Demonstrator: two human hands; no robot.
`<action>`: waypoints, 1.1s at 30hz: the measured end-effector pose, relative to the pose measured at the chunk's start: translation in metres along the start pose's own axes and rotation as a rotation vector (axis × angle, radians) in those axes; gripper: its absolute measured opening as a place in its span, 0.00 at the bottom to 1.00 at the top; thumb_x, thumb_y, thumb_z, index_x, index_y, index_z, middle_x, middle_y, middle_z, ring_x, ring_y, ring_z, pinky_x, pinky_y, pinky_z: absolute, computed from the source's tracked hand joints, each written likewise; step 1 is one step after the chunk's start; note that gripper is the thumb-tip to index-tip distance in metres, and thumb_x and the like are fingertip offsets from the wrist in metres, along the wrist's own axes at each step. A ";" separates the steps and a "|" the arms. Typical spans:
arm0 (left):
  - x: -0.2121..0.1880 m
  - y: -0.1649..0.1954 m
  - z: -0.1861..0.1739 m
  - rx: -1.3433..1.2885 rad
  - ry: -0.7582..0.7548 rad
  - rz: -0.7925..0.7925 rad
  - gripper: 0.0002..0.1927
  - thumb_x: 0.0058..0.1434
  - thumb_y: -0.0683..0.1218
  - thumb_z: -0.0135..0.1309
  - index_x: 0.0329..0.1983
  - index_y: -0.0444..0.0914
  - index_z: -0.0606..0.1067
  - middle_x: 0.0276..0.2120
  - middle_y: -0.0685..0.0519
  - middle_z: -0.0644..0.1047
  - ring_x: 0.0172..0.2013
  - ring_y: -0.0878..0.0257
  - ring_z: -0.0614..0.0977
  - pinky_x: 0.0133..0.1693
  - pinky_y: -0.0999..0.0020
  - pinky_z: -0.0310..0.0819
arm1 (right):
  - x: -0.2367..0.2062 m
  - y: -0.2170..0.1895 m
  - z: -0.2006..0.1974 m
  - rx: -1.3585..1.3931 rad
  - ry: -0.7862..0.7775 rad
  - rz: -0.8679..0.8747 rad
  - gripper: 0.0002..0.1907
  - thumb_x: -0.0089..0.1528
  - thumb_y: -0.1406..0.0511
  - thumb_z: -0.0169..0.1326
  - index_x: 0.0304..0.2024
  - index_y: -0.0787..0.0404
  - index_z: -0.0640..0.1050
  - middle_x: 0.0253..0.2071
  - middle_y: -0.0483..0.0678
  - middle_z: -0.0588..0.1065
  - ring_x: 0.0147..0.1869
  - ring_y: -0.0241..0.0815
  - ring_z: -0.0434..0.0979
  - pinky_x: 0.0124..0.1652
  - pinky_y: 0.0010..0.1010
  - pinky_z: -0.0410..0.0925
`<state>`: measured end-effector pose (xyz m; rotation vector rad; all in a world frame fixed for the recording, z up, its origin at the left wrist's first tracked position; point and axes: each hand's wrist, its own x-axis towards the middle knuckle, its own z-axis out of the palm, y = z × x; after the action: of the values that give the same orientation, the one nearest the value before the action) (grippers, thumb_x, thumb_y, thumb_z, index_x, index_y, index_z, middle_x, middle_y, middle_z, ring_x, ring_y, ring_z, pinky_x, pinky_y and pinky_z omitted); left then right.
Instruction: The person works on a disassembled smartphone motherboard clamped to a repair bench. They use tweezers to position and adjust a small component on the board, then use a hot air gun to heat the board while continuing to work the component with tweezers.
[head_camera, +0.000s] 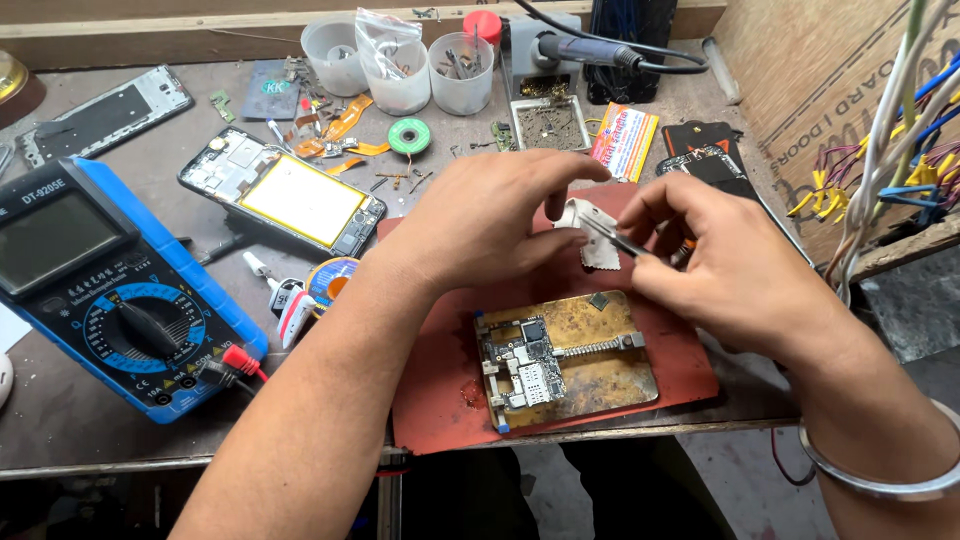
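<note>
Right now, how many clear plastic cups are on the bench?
3, in a row at the back: left cup, middle cup with a plastic bag in it, right cup. Others may be hidden behind the clutter.

small pale metal shield (592, 232), pinched by tweezers (618, 240)

A blue meter (95, 290) with a grey screen (50, 240) lies at the left. A small orange and white packet (624, 141) lies at the back. A clear plastic bag (388, 38) sits in a cup.

Tweezers (615, 238): handle buried in my right hand (720, 255).
Grey scrap (592, 232): partly behind my left hand (490, 215) fingers.
Multimeter (100, 290): left edge cut off.
Cup (460, 72) contents: too small to tell.
</note>
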<state>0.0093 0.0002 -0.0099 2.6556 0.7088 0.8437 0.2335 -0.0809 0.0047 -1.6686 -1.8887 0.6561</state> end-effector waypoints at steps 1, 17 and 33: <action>0.000 -0.001 0.000 0.014 0.012 0.001 0.24 0.56 0.52 0.64 0.56 0.43 0.76 0.34 0.54 0.80 0.36 0.54 0.82 0.37 0.56 0.75 | 0.002 -0.002 0.000 0.032 0.006 -0.056 0.15 0.53 0.68 0.59 0.43 0.63 0.78 0.32 0.48 0.79 0.35 0.35 0.78 0.35 0.30 0.72; 0.002 -0.005 0.019 0.175 -0.030 -0.094 0.12 0.56 0.51 0.62 0.42 0.46 0.80 0.34 0.53 0.80 0.38 0.51 0.83 0.36 0.53 0.75 | -0.007 -0.003 -0.006 0.109 0.104 -0.088 0.14 0.55 0.69 0.60 0.45 0.63 0.79 0.34 0.44 0.80 0.35 0.31 0.79 0.36 0.25 0.73; 0.002 0.001 0.002 0.073 0.167 -0.126 0.08 0.60 0.50 0.58 0.34 0.41 0.77 0.36 0.53 0.77 0.39 0.52 0.82 0.38 0.55 0.75 | -0.051 0.067 0.029 1.708 0.241 -0.040 0.26 0.57 0.80 0.55 0.58 0.64 0.76 0.51 0.53 0.79 0.51 0.42 0.79 0.55 0.34 0.70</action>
<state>0.0119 0.0004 -0.0103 2.5925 0.9533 1.0307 0.2681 -0.1243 -0.0652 -0.4775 -0.5647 1.3587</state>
